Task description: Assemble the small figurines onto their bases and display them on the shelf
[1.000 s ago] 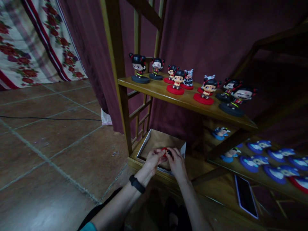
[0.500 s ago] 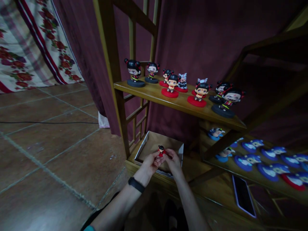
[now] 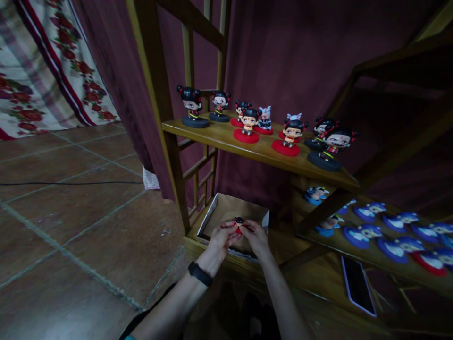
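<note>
A small black-haired figurine (image 3: 239,221) with red on it is held between my two hands, above the front of an open cardboard box (image 3: 260,211). My left hand (image 3: 222,237) closes on it from the left, a dark band around the wrist. From the right, the fingers of my right hand (image 3: 255,236) pinch its other side. The fingers hide most of the figurine's lower part. The box sits on the low wooden shelf at the foot of the stand's left post.
Several figurines on black or red bases stand on the upper wooden shelf (image 3: 219,139). More figurines, mostly on blue bases (image 3: 361,236), are on the lower right shelf. A phone (image 3: 357,285) lies below them. A black cable (image 3: 71,183) crosses the tiled floor at left.
The figurine has tipped slightly and dropped a little in my hands, with its head now turned more downward. Both hands still hold it over the box. The view has shifted slightly.
</note>
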Motion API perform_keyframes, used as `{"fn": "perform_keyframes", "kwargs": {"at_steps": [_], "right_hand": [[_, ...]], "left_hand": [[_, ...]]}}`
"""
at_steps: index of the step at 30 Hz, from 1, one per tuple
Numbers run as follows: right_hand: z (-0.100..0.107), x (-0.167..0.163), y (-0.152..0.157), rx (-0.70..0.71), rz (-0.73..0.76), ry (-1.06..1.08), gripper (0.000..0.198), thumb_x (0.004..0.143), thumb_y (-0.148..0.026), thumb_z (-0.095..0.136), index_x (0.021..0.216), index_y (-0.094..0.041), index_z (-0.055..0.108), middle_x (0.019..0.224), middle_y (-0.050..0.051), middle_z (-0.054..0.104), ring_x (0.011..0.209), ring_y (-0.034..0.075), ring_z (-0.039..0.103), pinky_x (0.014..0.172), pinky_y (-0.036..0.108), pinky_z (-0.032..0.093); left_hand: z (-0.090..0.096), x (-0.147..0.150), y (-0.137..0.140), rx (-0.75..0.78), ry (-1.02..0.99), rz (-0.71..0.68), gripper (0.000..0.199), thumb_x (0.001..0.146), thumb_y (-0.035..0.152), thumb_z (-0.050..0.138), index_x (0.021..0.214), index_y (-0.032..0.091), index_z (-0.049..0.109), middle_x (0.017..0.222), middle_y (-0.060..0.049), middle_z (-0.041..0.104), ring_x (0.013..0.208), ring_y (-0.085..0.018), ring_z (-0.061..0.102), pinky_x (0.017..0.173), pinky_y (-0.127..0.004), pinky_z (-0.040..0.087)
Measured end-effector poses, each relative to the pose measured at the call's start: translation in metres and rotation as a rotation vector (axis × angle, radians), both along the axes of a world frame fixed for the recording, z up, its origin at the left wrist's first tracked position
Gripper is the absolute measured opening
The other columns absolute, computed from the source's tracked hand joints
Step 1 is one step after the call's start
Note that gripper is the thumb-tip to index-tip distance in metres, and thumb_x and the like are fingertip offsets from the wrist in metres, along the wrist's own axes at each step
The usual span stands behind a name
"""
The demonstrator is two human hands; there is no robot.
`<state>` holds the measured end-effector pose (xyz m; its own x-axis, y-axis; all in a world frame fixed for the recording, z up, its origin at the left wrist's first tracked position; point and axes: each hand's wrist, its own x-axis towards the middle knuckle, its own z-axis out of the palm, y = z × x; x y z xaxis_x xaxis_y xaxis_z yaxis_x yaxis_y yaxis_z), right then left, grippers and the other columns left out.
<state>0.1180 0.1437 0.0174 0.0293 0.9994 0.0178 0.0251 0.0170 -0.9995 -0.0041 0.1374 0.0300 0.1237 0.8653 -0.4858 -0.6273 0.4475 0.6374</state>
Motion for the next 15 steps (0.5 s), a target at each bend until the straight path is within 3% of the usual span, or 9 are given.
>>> {"fn": "perform_keyframes", "kwargs": {"at_steps": [9, 12, 15], "right_hand": [[0.002, 0.009, -0.001, -0.059, 0.097, 0.051, 0.027, 0.062, -0.037, 0.068, 0.08, -0.018, 0.066, 0.081, 0.002, 0.069, 0.08, 0.017, 0.061, 0.08, 0.033, 0.047], [0.002, 0.005, -0.002, -0.072, 0.028, 0.179, 0.029, 0.061, -0.037, 0.069, 0.082, -0.018, 0.066, 0.082, 0.003, 0.07, 0.081, 0.018, 0.062, 0.081, 0.035, 0.047], [0.002, 0.003, -0.003, -0.112, -0.034, 0.367, 0.028, 0.058, -0.033, 0.073, 0.081, -0.017, 0.066, 0.082, 0.003, 0.07, 0.079, 0.018, 0.063, 0.079, 0.034, 0.049]], "left_hand": [[0.005, 0.004, -0.002, 0.12, 0.172, 0.046, 0.017, 0.063, 0.013, 0.071, 0.074, 0.012, 0.057, 0.064, -0.004, 0.064, 0.056, -0.013, 0.061, 0.06, -0.027, 0.05], [0.008, 0.009, -0.004, 0.285, 0.374, 0.134, 0.016, 0.066, 0.014, 0.068, 0.076, 0.015, 0.057, 0.066, -0.001, 0.061, 0.06, -0.013, 0.059, 0.061, -0.023, 0.046], [0.015, 0.009, -0.01, 0.536, 0.686, 0.121, 0.014, 0.073, 0.02, 0.064, 0.086, 0.02, 0.059, 0.081, -0.004, 0.062, 0.08, -0.017, 0.059, 0.071, -0.022, 0.044]]}}
